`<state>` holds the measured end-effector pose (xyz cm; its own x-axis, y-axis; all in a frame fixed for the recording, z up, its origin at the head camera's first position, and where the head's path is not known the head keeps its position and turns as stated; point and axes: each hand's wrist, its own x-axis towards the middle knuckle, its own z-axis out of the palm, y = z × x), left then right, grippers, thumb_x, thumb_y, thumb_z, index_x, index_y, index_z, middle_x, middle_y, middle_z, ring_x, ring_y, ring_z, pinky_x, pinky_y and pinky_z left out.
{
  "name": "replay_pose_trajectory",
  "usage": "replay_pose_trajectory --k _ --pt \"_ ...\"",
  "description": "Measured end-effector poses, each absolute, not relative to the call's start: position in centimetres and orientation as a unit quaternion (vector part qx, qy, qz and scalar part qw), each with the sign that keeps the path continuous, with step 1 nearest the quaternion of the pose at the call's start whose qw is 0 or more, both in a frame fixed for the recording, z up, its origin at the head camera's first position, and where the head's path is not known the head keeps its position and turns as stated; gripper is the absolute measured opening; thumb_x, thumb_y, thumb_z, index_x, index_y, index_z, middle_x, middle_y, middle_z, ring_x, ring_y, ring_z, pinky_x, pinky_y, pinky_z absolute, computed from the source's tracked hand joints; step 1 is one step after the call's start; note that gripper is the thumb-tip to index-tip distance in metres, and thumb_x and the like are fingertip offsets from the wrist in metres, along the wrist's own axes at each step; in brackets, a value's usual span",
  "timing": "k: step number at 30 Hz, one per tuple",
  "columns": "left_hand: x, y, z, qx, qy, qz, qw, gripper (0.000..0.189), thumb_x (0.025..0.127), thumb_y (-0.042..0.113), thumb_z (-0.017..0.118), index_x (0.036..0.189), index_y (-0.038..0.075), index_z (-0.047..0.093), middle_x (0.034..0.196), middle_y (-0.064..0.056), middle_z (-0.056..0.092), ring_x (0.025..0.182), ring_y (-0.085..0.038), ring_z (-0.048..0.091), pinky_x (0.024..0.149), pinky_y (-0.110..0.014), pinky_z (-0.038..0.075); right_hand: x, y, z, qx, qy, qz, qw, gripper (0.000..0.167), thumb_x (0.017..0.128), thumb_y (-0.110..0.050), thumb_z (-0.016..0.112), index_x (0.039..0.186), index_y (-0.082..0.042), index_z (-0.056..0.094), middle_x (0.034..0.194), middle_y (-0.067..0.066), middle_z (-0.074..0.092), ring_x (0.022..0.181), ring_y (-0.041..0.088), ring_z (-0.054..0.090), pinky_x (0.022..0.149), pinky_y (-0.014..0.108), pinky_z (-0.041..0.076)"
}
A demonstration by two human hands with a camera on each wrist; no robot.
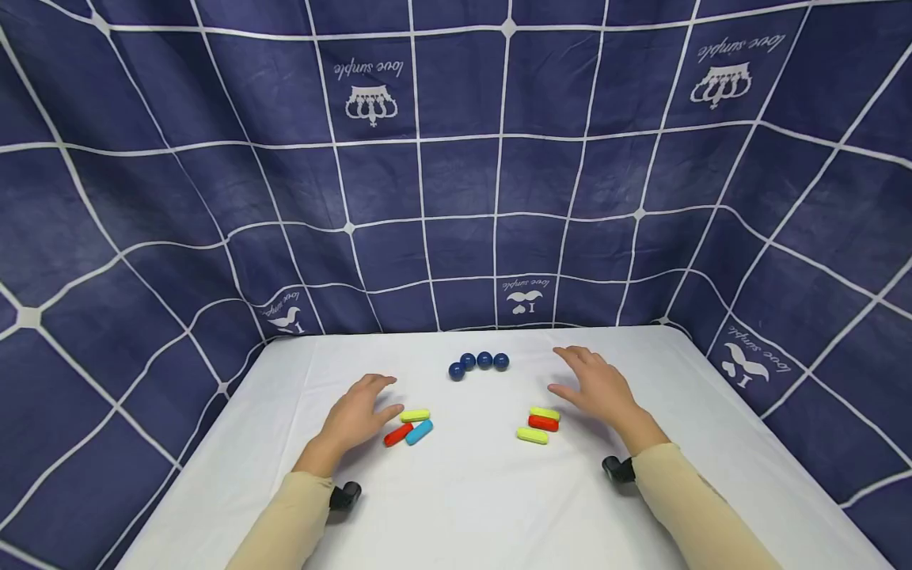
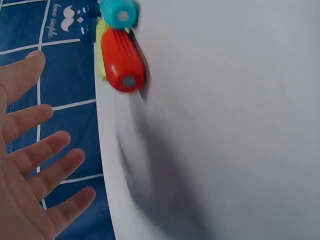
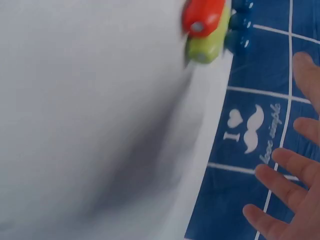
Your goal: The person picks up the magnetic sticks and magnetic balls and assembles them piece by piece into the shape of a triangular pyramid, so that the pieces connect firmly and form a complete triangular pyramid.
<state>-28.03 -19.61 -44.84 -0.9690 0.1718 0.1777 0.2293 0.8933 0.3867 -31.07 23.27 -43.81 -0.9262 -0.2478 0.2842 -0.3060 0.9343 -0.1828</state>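
My left hand hovers above the table with fingers spread, holding nothing. Just right of its thumb lie a yellow rod, a red rod and a blue rod. Grey dots mark the ends of the red rod and the blue rod in the left wrist view. On the other side my right hand is likewise empty, its fingers extended. To its lower left sit a yellow rod, a red rod against it, and another yellow rod nearer me.
Several dark blue balls stand in a short row toward the back of the white-covered table. A blue curtain with white grid lines encloses the back and sides. Each wrist carries a black camera.
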Motion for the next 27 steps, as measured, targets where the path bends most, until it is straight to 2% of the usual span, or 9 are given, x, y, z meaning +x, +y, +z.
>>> replay_pose_trajectory --k 4,10,19,27 --pt "-28.3 -18.9 -44.8 -0.099 -0.959 -0.26 0.045 0.049 0.091 0.033 0.072 0.135 0.014 0.061 0.133 -0.008 0.06 0.12 -0.029 0.06 0.099 -0.051 0.05 -32.1 22.1 -43.6 0.133 -0.974 0.149 0.103 0.07 0.09 -0.049 0.069 0.15 -0.022 0.044 0.147 0.014 0.05 0.129 0.038 0.053 0.095 0.063 0.05" --pt "-28.7 -18.2 -45.8 -0.112 -0.944 -0.309 0.023 0.039 0.09 0.024 0.074 0.126 0.013 0.066 0.121 -0.005 0.066 0.11 -0.025 0.062 0.096 -0.046 0.05 -33.6 20.5 -43.8 0.121 -0.961 0.24 0.067 0.063 0.092 -0.04 0.068 0.148 -0.018 0.047 0.142 0.014 0.055 0.121 0.034 0.06 0.093 0.057 0.052" --pt "-29.3 -17.3 -46.8 -0.099 -0.945 -0.31 0.006 0.026 0.087 0.022 0.076 0.112 0.015 0.073 0.103 0.001 0.068 0.096 -0.018 0.062 0.089 -0.042 0.051 -36.3 18.2 -44.6 0.106 -0.932 0.346 0.027 0.054 0.093 -0.026 0.07 0.142 -0.011 0.052 0.133 0.02 0.062 0.111 0.035 0.064 0.095 0.05 0.052" --pt "-29.8 -16.7 -47.0 -0.089 -0.951 -0.297 -0.006 0.018 0.085 0.021 0.077 0.102 0.015 0.076 0.099 0.001 0.068 0.09 -0.015 0.06 0.089 -0.043 0.05 -38.0 17.0 -44.9 0.091 -0.919 0.383 -0.009 0.048 0.093 -0.022 0.069 0.138 -0.009 0.056 0.131 0.021 0.063 0.117 0.039 0.062 0.098 0.052 0.05"
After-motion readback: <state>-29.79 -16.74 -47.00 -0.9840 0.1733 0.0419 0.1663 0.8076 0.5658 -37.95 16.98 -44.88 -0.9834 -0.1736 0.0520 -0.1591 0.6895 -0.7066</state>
